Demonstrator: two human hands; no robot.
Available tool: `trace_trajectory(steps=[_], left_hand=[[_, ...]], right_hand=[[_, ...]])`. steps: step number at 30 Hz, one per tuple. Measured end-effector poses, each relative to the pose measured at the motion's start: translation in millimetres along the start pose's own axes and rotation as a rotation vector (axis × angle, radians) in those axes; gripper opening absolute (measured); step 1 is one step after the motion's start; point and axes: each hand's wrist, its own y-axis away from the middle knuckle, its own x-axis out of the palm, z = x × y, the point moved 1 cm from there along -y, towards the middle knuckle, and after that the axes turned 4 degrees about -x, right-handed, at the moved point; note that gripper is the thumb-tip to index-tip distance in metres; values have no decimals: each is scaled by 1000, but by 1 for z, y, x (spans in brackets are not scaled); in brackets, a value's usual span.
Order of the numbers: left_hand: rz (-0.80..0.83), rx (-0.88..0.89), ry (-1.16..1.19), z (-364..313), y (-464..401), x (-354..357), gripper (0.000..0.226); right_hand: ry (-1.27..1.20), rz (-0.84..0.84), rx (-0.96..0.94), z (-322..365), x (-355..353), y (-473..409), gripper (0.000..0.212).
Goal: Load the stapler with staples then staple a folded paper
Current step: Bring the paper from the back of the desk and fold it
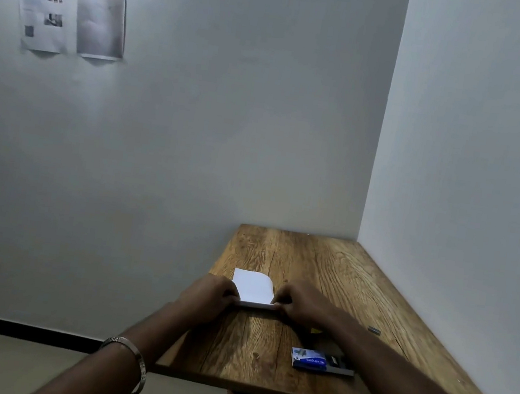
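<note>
White folded paper lies near the wooden table's left edge. Left hand and right hand, fingers curled, pinch the 2 ends of its near fold, pressing it down. Blue staple box sits by the front edge, under the right forearm.

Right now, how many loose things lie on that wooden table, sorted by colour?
White: 1, the folded white paper both hands pinch at its near edge.
Blue: 1, the small blue staple box.
Grey: 1, a tiny grey metal piece near the right edge.
Total: 3 visible; a forearm may hide more.
</note>
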Motion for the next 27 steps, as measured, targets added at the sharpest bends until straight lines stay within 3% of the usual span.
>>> trace_trajectory(steps=[23, 27], left_hand=[[-207, -170, 183, 9, -6, 14, 13], [-173, -201, 182, 13, -8, 20, 13]], right_hand=[[56, -151, 35, -2, 3, -12, 17], [69, -141, 43, -3, 7, -13, 18]])
